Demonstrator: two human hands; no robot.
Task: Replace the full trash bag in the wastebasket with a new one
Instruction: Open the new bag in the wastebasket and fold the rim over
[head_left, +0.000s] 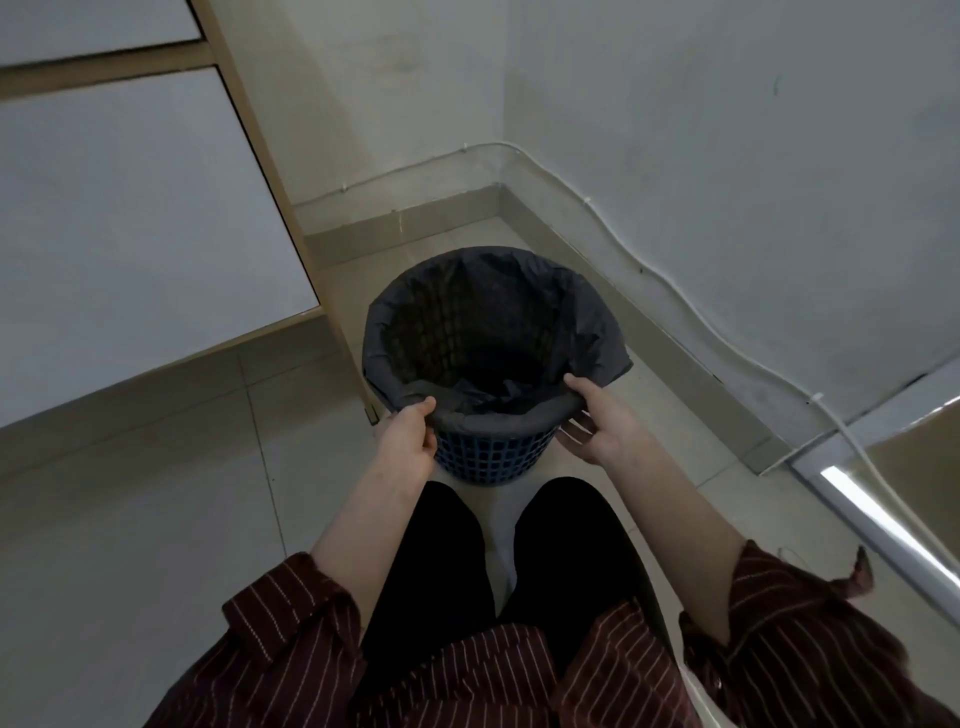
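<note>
A blue lattice wastebasket (491, 457) stands on the tiled floor in a corner, just ahead of my legs. A dark grey trash bag (395, 332) lines it, its edge folded over the rim all round. The inside looks dark and I cannot tell what lies at the bottom. My left hand (408, 447) pinches the folded bag edge at the near left of the rim. My right hand (597, 421) grips the bag edge at the near right, thumb on top and fingers under the fold.
A wooden-framed cabinet (291, 218) with white panels stands at the left, its corner post touching the basket's left side. White walls meet behind the basket, with a white cable (691, 306) running along the right one. A metal threshold (872, 525) lies at the right.
</note>
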